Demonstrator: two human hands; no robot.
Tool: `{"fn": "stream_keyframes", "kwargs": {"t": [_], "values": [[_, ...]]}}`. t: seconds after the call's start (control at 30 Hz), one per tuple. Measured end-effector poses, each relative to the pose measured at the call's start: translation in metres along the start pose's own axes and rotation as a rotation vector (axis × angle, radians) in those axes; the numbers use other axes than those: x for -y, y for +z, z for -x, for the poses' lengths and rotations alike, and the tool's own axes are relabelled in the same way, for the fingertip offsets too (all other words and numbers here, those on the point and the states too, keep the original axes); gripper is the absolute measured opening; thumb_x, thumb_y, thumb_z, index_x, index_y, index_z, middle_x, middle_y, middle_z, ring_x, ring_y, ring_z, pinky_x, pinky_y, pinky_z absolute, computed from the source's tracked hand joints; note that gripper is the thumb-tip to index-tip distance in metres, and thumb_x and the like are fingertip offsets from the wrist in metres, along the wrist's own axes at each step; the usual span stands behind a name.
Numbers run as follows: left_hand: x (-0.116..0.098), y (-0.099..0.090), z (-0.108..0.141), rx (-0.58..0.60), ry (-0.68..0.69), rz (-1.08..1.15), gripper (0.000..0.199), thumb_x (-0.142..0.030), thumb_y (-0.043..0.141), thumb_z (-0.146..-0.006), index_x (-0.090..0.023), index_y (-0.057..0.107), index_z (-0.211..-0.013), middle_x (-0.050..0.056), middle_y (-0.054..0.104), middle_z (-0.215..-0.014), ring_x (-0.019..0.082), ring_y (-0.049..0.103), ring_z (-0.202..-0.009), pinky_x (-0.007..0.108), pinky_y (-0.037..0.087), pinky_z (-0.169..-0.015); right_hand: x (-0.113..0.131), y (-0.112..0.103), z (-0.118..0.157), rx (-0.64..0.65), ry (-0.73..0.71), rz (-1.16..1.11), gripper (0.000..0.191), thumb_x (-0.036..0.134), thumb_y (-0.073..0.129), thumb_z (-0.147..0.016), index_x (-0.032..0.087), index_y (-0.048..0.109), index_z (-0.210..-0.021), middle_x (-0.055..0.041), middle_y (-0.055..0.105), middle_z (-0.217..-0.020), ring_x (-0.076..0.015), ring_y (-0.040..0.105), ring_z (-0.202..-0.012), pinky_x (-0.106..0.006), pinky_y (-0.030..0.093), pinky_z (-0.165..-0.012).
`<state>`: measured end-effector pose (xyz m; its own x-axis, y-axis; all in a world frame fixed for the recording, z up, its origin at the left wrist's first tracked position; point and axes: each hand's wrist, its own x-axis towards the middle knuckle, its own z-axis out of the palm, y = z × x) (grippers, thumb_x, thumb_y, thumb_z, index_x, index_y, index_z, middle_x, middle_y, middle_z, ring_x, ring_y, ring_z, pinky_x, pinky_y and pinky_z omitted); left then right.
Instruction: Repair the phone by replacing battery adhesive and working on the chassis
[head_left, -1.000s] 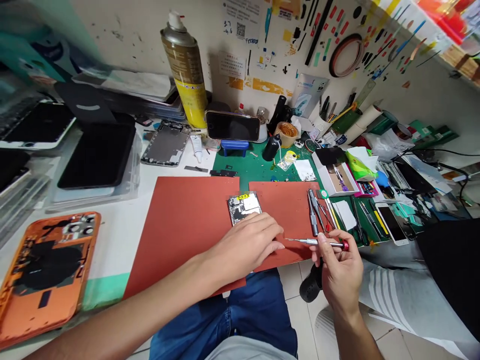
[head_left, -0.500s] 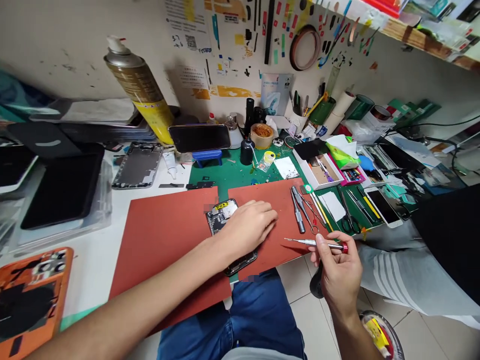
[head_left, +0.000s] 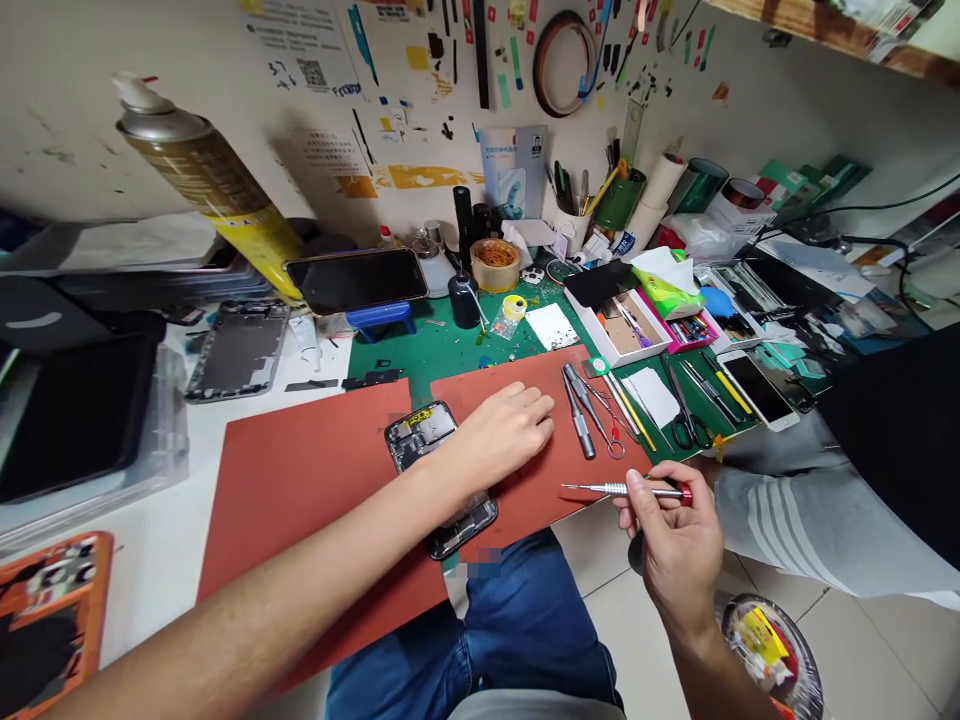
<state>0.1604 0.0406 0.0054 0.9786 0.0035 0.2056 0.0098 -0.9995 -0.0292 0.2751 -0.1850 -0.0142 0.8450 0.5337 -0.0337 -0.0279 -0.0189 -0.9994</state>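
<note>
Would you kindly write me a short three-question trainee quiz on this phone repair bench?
1. True or false: the right hand holds a screwdriver.
2. What lies under the left hand and wrist? A) scissors B) opened phone C) spray can
3. Fill in: the left fingertips rest on the red ____.

Key: 1 true; 2 B; 3 mat.

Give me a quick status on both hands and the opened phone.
Left hand flat on red mat, wrist over opened phone. Right hand grips screwdriver, tip off the phone. Spare drivers and tweezers lie beside.
</note>
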Motion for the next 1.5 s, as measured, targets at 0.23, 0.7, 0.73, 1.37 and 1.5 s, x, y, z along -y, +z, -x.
{"fn": "stream_keyframes", "kwargs": {"t": [0.23,0.7,0.73,1.37,1.5], "values": [[0.005,-0.003,0.01,0.0,-0.056,0.019,0.029,-0.006,0.05,-0.109,-0.012,0.078,-0.102,0.009,0.068,-0.094,0.024,0.059,-0.087,0.039,0.037,-0.076,0.0,-0.007,0.0,-0.007,-0.01,-0.006,0.039,0.042,0.089,-0.092,0.023,0.061,-0.112,-0.0003,0.076,-0.073,-0.0153,0.072,-0.057,-0.022,0.056,-0.054],[0.008,-0.059,0.093,-0.078,-0.267,0.19,0.034,-0.028,0.043,-0.115,-0.018,0.073,-0.103,0.007,0.076,-0.094,0.024,0.069,-0.087,0.04,0.05,-0.083,0.011,0.0,0.008,0.033,-0.091,0.072,0.034,0.038,0.09,-0.091,0.023,0.064,-0.108,0.0022,0.074,-0.07,-0.0159,0.074,-0.054,-0.021,0.061,-0.053],[0.003,-0.064,0.108,-0.058,-0.282,0.223,0.033,-0.024,0.042,-0.114,-0.018,0.074,-0.115,0.009,0.079,-0.108,0.025,0.072,-0.098,0.041,0.053,-0.09,0.012,0.001,0.01,0.043,-0.118,0.095,0.032,0.037,0.09,-0.091,0.023,0.065,-0.107,0.0023,0.074,-0.071,-0.0157,0.074,-0.054,-0.021,0.061,-0.052],[-0.048,-0.017,0.156,0.0,-0.334,0.406,0.059,-0.044,0.063,-0.108,-0.015,0.056,-0.159,0.011,0.056,-0.166,0.032,0.042,-0.162,0.05,0.026,-0.138,0.026,0.039,0.023,0.496,-0.788,0.59,0.026,0.009,0.077,-0.097,0.02,0.065,-0.117,0.0,0.074,-0.09,-0.0123,0.072,-0.069,-0.022,0.062,-0.062],[-0.049,-0.014,0.158,-0.044,-0.34,0.407,0.055,-0.045,0.059,-0.11,-0.016,0.058,-0.158,0.01,0.058,-0.165,0.029,0.043,-0.162,0.047,0.025,-0.138,0.03,0.046,0.023,0.558,-0.824,0.627,0.024,0.009,0.076,-0.098,0.02,0.064,-0.115,-0.0001,0.073,-0.089,-0.0132,0.073,-0.07,-0.023,0.062,-0.063]]}}
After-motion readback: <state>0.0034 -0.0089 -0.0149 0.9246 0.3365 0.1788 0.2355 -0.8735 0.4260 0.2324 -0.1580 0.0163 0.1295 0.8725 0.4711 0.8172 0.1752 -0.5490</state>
